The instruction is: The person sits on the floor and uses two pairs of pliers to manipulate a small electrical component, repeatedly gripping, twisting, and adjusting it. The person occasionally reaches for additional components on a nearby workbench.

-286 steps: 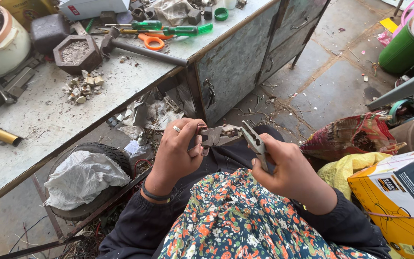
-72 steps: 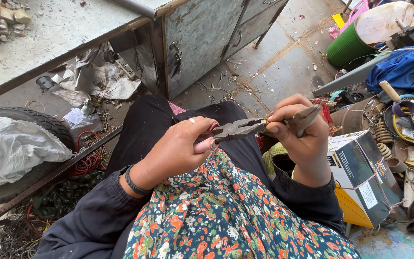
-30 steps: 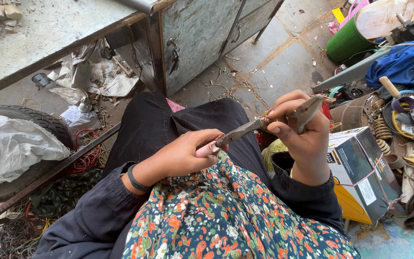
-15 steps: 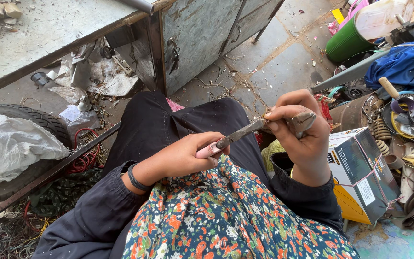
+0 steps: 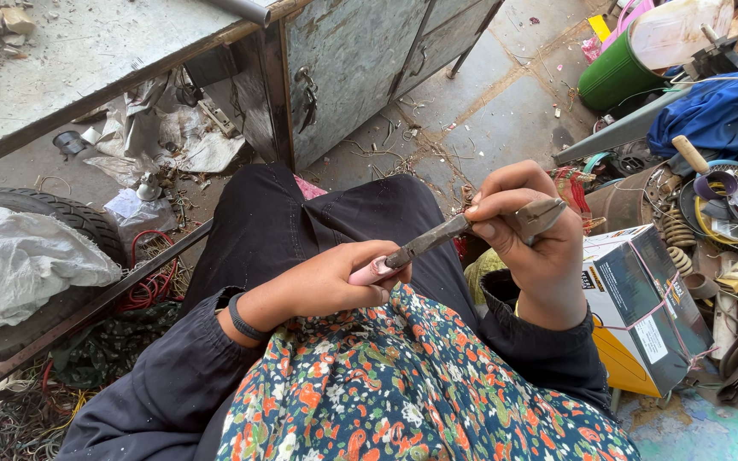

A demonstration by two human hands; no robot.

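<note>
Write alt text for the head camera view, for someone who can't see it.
A seated person grips worn pliers in both hands over their lap: the left hand holds the pink-tipped handle end, the right hand wraps the jaw end. A grey metal cabinet stands ahead, a tyre lies to the left, and a yellow-and-black box sits to the right.

Person seated, seen from above, floral cloth over the lap, dark sleeves. Right hand (image 5: 530,229) raised, fingers wrapped round the handles of a pair of pliers (image 5: 463,229). Pliers' nose runs down-left to a small pink piece (image 5: 371,271) pinched in the left hand (image 5: 335,282), which rests low on the lap. Black band on the left wrist. Just right of the knees, a yellow-and-black box (image 5: 642,316). Green bucket (image 5: 615,78) further off. Metal cabinet (image 5: 352,60) ahead, tyre (image 5: 61,224) at left under a white bag (image 5: 19,265).
</note>
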